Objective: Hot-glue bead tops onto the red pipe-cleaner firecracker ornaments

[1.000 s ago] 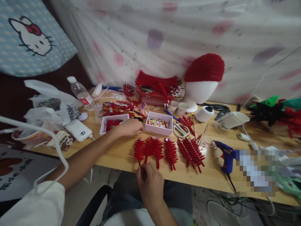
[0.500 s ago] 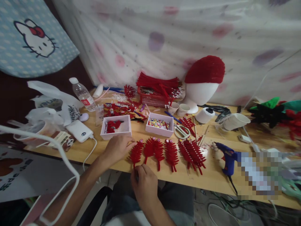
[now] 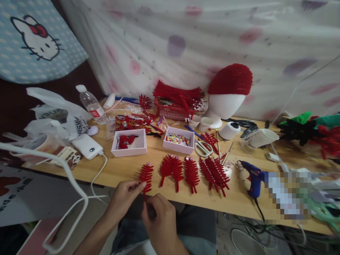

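Observation:
Near the table's front edge I hold a red fuzzy feather-shaped piece [image 3: 146, 173] with a small round bead at its tip. My left hand [image 3: 130, 193] is closed, pinching its lower side between thumb and fingers. My right hand [image 3: 159, 214] is closed too, its fingertips at the bottom of the stem. To the right lie more red fuzzy pieces in a row: a beaded pair [image 3: 171, 170], another piece with two beads [image 3: 191, 175], and a group with pearl strings [image 3: 214, 175].
Behind the row stand a box of red pieces and beads [image 3: 129, 154] and a box of mixed beads [image 3: 178, 146], with scissors [image 3: 203, 148] beside it. A blue glue gun [image 3: 255, 182] lies right, its cord over the edge. A white head form [image 3: 225, 106] and red basket [image 3: 175, 112] stand behind.
My left hand has come down and toward me from beside the box and now grips the leftmost red piece. That piece has moved left and nearer, and my right hand has shifted slightly left.

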### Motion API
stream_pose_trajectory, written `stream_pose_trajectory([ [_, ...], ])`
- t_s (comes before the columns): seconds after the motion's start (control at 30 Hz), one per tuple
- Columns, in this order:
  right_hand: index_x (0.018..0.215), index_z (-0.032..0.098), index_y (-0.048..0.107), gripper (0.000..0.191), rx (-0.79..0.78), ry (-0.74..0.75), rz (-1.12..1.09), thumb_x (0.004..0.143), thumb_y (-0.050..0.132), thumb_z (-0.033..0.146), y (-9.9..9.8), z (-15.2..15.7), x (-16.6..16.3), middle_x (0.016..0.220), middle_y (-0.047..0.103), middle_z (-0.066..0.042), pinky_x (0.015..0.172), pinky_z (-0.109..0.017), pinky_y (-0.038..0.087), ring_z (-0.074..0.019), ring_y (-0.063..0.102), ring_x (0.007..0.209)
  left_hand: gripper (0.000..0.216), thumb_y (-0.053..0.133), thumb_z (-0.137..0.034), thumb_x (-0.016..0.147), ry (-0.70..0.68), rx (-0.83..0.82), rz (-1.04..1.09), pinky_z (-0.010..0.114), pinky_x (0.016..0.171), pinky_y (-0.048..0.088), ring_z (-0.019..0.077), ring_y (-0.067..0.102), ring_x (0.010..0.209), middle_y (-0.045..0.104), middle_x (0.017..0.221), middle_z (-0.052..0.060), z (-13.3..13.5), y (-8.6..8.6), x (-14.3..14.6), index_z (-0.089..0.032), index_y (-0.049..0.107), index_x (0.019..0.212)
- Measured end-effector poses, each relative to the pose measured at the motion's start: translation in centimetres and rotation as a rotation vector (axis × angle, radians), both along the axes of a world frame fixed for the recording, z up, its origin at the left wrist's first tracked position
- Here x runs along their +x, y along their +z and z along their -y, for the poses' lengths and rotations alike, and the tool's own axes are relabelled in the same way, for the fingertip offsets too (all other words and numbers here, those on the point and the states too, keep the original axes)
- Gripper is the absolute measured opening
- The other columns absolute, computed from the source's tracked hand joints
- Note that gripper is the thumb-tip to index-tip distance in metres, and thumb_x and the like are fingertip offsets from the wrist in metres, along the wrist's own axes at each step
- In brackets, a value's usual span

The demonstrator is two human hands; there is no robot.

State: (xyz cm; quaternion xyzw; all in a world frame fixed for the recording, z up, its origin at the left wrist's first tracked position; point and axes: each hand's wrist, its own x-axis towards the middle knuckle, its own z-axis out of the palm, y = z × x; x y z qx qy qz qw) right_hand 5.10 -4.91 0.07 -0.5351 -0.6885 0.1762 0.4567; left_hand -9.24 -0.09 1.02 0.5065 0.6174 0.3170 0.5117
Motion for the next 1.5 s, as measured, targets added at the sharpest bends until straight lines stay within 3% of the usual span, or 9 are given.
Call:
stream_pose_trajectory([
  [0.2,0.082,0.021,0.063,0.014,0.041,-0.014,0.068,0.092,0.054,0.020,0.0,-0.5,0.7,0.072,0.062,-0.001,0.059,-0.021,0.040,-0.0119,0.058,0.062,0.044,0.065,-0.059,0.072,-0.019,0.023,-0.034,0.028,0.067,0.043,0.0219,0.060,0.071,0.070,0.071,0.004,-2.1,0.9,-0.1,-0.015,0.072,0.070],
  [0.4,0.083,0.020,0.063,0.021,0.026,-0.239,0.306,0.097,0.051,0.030,-0.9,-1.8,4.5,0.068,0.061,-0.001,0.057,-0.024,0.037,-0.0130,0.057,0.058,0.045,0.055,-0.057,0.078,-0.126,0.138,-0.306,0.027,0.058,0.031,0.0176,0.054,0.059,0.062,0.058,0.001,-6.4,0.4,0.8,-0.016,0.068,0.063],
  [0.63,0.075,0.021,0.063,0.019,-0.244,-0.372,0.560,0.088,0.066,0.034,-1.0,-3.0,3.2,0.068,0.068,-0.001,0.052,-0.028,0.028,-0.0159,0.063,0.057,0.042,0.052,-0.053,0.082,-0.171,0.183,-0.561,0.028,0.057,0.029,0.0183,0.057,0.060,0.067,0.063,0.004,-7.0,-0.1,0.7,-0.019,0.069,0.065],
  [0.83,0.075,0.020,0.065,0.015,-0.429,-0.388,0.626,0.089,0.062,0.024,0.2,-4.8,2.7,0.068,0.071,-0.004,0.051,-0.029,0.023,-0.0169,0.064,0.058,0.034,0.056,-0.049,0.080,-0.178,0.177,-0.476,0.026,0.060,0.035,0.0195,0.062,0.066,0.073,0.073,0.005,-6.9,-0.2,0.1,-0.019,0.072,0.075],
  [0.97,0.073,0.019,0.063,0.017,-0.344,-0.354,0.568,0.089,0.062,0.022,0.0,-4.9,2.4,0.068,0.071,-0.003,0.052,-0.028,0.025,-0.0156,0.065,0.059,0.036,0.056,-0.049,0.079,-0.240,0.159,-0.386,0.026,0.059,0.036,0.0200,0.062,0.065,0.072,0.069,0.004,-7.3,0.1,-0.2,-0.018,0.072,0.070],
  [1.17,0.069,0.021,0.060,0.017,-0.113,-0.345,0.563,0.086,0.062,0.020,-1.2,-4.8,1.1,0.061,0.066,-0.003,0.049,-0.029,0.025,-0.0175,0.062,0.052,0.035,0.060,-0.050,0.075,-0.208,0.153,-0.324,0.026,0.058,0.034,0.0192,0.058,0.060,0.070,0.063,0.003,-7.5,0.8,-0.5,-0.018,0.072,0.065],
  [1.4,0.067,0.022,0.057,0.022,-0.063,-0.348,0.546,0.089,0.059,0.023,-1.3,-4.9,0.5,0.059,0.064,-0.002,0.048,-0.030,0.026,-0.0166,0.061,0.050,0.035,0.059,-0.048,0.078,-0.318,0.144,-0.332,0.026,0.060,0.035,0.0207,0.061,0.063,0.072,0.066,0.005,-8.1,0.3,-1.2,-0.017,0.074,0.068],
  [1.5,0.072,0.022,0.059,0.024,-0.048,-0.319,0.474,0.093,0.057,0.033,-0.8,-4.0,1.5,0.061,0.063,-0.001,0.049,-0.030,0.029,-0.0162,0.060,0.051,0.038,0.060,-0.052,0.078,-0.282,0.154,-0.367,0.027,0.062,0.036,0.0231,0.063,0.067,0.074,0.071,0.006,-8.3,0.6,-1.4,-0.018,0.075,0.071],
])
